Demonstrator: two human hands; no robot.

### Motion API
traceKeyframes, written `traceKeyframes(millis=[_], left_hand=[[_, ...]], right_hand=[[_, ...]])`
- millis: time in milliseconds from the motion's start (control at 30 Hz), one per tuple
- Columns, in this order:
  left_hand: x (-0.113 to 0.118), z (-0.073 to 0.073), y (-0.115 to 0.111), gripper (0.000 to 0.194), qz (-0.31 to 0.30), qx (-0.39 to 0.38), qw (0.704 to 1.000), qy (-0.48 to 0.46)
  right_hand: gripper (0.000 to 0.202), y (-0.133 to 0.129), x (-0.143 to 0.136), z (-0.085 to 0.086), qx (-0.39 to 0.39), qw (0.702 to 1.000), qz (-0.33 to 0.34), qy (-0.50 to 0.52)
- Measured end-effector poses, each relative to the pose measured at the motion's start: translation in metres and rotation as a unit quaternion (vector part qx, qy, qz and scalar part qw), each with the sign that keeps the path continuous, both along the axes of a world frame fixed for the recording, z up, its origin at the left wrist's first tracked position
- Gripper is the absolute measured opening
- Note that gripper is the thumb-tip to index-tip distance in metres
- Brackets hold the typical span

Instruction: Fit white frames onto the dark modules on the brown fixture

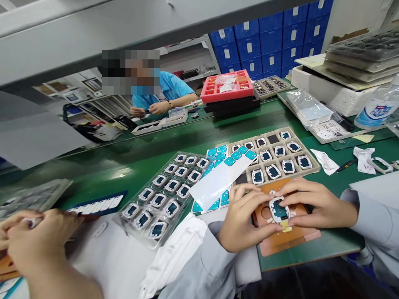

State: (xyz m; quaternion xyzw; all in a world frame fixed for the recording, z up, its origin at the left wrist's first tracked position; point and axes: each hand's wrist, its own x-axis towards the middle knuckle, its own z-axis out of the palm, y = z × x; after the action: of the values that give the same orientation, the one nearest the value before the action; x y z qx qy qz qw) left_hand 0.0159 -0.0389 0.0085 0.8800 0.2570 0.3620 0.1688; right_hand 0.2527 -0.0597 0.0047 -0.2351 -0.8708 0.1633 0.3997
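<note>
Over an orange-brown fixture board (pixel 266 247) I see a white watch-like housing (pixel 275 204) with a dark teal centre. My left hand (pixel 246 216) grips its left and lower edge, thumb close to a small yellow tab (pixel 286 225) at the bottom. From the other side, my right hand (pixel 321 202) closes thumb and fingers on the same housing, the index finger touching its upper face. Just behind my left hand, a sheet of teal stickers (pixel 213 182) lies over a beige tray (pixel 307 171) of similar housings.
A clear tray (pixel 152 241) of housings stands left of centre, beside a white cloth (pixel 179 245). A co-worker's hands (pixel 37 236) work at the far left; another person (pixel 168 91) sits across. A red tray (pixel 226 97), a bottle (pixel 375 110) and a pen (pixel 346 165) are further off.
</note>
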Motion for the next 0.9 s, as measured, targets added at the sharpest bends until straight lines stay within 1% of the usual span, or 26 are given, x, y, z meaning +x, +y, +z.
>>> traceKeyframes(millis=[100, 200, 267, 367, 500, 600, 700, 767, 900], left_hand=[[0.000, -0.001, 0.000, 0.054, -0.020, -0.014, 1.000, -0.002], [-0.001, -0.002, -0.001, 0.066, -0.039, -0.038, 0.999, 0.001], [-0.001, -0.003, 0.000, 0.067, -0.038, -0.038, 0.999, 0.005], [-0.002, -0.002, 0.001, 0.057, -0.027, -0.006, 1.000, 0.001], [-0.001, -0.001, 0.002, 0.043, -0.004, 0.046, 0.999, 0.001], [-0.001, 0.001, 0.002, 0.031, -0.003, 0.063, 0.998, 0.005], [-0.001, 0.002, 0.001, 0.026, -0.008, 0.070, 0.998, -0.001], [-0.002, 0.002, 0.001, 0.026, -0.006, 0.072, 0.997, -0.002], [-0.002, 0.002, 0.002, 0.025, 0.002, 0.067, 0.998, 0.005]], right_hand=[[0.030, -0.002, 0.000, 0.001, -0.023, 0.999, 0.015, 0.015], [0.036, -0.002, 0.003, 0.005, -0.032, 0.999, -0.019, 0.026], [0.038, 0.001, 0.006, 0.007, -0.038, 0.998, -0.045, 0.022], [0.033, 0.005, 0.010, 0.008, -0.044, 0.997, -0.066, 0.011], [0.022, 0.009, 0.013, 0.004, -0.050, 0.996, -0.066, -0.023], [0.028, 0.008, 0.015, 0.001, -0.052, 0.990, -0.116, -0.065], [0.032, 0.008, 0.017, 0.001, -0.056, 0.982, -0.160, -0.083], [0.030, 0.009, 0.019, 0.003, -0.073, 0.982, -0.155, -0.082], [0.024, 0.011, 0.022, 0.004, -0.100, 0.985, -0.121, -0.077]])
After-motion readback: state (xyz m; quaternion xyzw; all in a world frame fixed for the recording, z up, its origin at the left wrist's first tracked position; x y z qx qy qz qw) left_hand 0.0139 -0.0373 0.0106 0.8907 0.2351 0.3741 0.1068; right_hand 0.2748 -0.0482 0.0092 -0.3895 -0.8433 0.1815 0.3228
